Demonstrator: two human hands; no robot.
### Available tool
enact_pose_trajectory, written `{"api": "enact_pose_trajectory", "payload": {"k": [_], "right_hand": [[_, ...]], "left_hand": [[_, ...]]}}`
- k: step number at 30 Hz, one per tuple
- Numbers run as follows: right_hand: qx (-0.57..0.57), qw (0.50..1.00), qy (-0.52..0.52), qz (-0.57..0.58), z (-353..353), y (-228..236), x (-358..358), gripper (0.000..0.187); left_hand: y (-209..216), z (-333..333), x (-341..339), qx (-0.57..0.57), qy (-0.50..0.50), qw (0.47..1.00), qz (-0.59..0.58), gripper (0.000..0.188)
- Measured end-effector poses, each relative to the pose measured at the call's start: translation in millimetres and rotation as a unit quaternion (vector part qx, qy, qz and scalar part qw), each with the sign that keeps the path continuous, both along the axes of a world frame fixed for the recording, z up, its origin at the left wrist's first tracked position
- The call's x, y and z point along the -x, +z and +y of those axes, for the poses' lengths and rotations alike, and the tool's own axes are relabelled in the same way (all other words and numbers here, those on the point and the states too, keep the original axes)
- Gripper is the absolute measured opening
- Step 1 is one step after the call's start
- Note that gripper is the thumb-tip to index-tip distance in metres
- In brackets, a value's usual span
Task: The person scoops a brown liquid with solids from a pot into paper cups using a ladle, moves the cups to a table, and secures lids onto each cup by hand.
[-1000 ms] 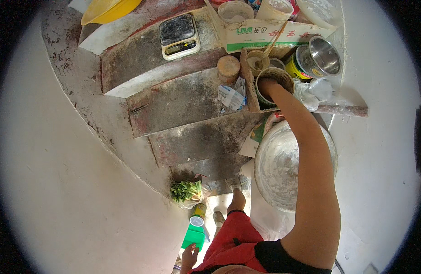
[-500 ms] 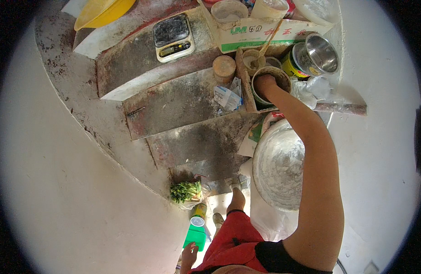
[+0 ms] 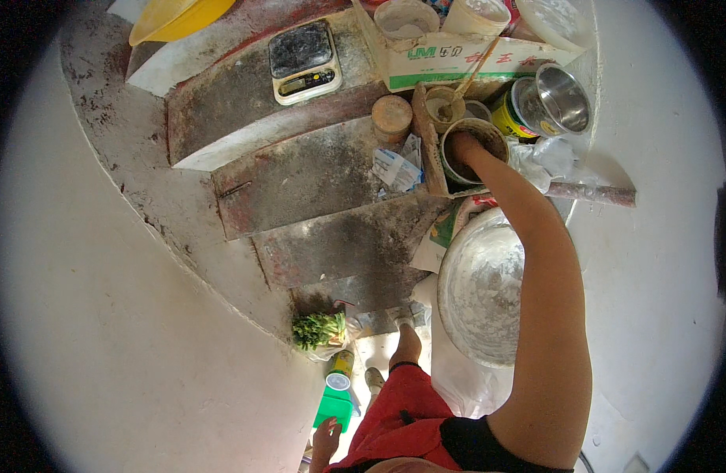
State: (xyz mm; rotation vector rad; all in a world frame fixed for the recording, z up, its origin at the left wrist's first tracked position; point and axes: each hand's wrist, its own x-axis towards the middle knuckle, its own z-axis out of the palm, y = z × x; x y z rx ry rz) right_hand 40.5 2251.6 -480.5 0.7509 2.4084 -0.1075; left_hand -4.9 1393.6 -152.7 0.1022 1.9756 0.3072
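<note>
My right arm reaches far forward, and my right hand [image 3: 463, 147] is down inside a round dirty-rimmed tub [image 3: 495, 140]. Its fingers are hidden in the dark of the tub, so I cannot see whether they hold anything. The tub stands in an open box [image 3: 433, 169], next to a smaller pot [image 3: 439, 108] with a long wooden-handled tool [image 3: 472, 69] in it. My left hand [image 3: 326, 441] hangs low by my hip, fingers loosely apart and nothing seen in them, near a green plastic bin [image 3: 333, 406].
Below my right arm sits a large floury round basin [image 3: 477, 292]. Steps hold a kitchen scale [image 3: 304, 63], a round lidded container [image 3: 391, 118] and a crumpled packet [image 3: 397, 167]. A steel pot [image 3: 564, 98] is at right. Leafy greens [image 3: 318, 329] and a can [image 3: 341, 369] lie lower down.
The view has shifted slightly, so the far things sit a little further right. My right hand stays inside the tub, and my left hand still hangs down.
</note>
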Motion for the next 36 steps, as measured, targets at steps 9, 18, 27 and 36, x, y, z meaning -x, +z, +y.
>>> {"api": "enact_pose_trajectory", "payload": {"k": [9, 18, 27, 36], "right_hand": [[0.044, 0.998, -0.019, -0.047, -26, 39, 21, 0.034], [0.051, 0.997, 0.002, -0.064, -32, 49, 21, 0.032], [0.033, 0.999, 0.041, 0.013, -22, 26, 19, 0.03], [-0.016, 0.952, 0.3, -0.062, -10, 20, 12, 0.032]], "left_hand": [[-4, 0, -8, 0.003, 0.014, 1.0, 0.009, 0.039], [-17, -12, -10, -0.003, 0.004, 1.0, -0.002, 0.04], [-15, 4, 2, -0.004, -0.048, 0.999, 0.003, 0.038], [-12, -4, -6, -0.014, -0.005, 1.0, 0.026, 0.042]]}}
